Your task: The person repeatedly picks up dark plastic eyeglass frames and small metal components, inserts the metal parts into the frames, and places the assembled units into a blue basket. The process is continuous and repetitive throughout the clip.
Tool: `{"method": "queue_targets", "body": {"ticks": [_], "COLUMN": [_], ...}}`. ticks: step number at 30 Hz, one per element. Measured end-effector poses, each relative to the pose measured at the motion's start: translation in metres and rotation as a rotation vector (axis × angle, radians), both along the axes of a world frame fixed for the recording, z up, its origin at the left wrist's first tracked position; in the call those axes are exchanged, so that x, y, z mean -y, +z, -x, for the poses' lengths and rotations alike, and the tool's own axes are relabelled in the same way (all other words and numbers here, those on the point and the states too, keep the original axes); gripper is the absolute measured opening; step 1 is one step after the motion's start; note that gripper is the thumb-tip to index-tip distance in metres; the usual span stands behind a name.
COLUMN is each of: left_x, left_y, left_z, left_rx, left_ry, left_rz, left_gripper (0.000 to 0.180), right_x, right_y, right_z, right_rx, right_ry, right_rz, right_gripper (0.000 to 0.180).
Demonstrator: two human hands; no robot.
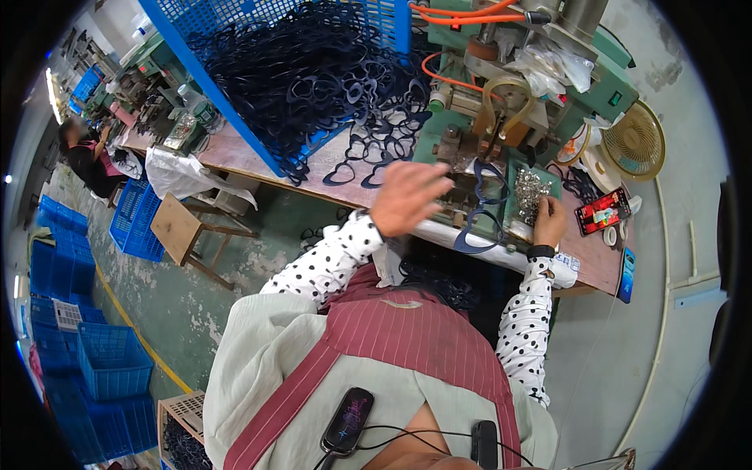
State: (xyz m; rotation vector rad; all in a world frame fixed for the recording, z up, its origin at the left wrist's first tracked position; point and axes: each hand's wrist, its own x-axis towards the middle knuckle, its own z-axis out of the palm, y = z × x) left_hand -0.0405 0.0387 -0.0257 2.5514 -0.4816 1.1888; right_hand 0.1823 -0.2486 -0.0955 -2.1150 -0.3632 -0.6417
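Note:
My left hand (409,197) is held over the front edge of the workbench, fingers stretched out and slightly blurred, holding nothing. Just right of it, a dark blue eyeglass frame (492,186) sits at the work area of a green bench machine (445,129), one rim hanging toward the bench edge. My right hand (551,223) reaches to the near right edge of a green tray (554,186) of small shiny metal parts (530,188). Its thumb and finger are pinched together; whatever is between them is too small to make out.
A blue plastic basket (235,102) spills a heap of dark eyeglass frames (313,86) onto the workbench (262,164). A phone (603,211) and a fan (634,141) stand at the right. A wooden stool (178,227) is left of the bench; another person (90,160) sits farther off.

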Motion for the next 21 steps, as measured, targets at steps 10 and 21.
{"method": "queue_targets", "body": {"ticks": [10,21], "left_x": [-0.122,-0.141], "left_y": [-0.109,-0.069], "left_z": [0.107,0.012], "left_rx": [-0.339,-0.022], "left_ry": [0.658,0.426], "left_rz": [-0.072,0.904], "left_gripper": [0.045,0.015], "right_x": [-0.001,-0.009], "right_y": [-0.011,0.011], "right_z": [-0.001,0.015], "right_rx": [0.065,-0.059], "right_ry": [-0.127,-0.011], "right_rz": [0.126,-0.015], "right_gripper": [0.014,0.009]}}
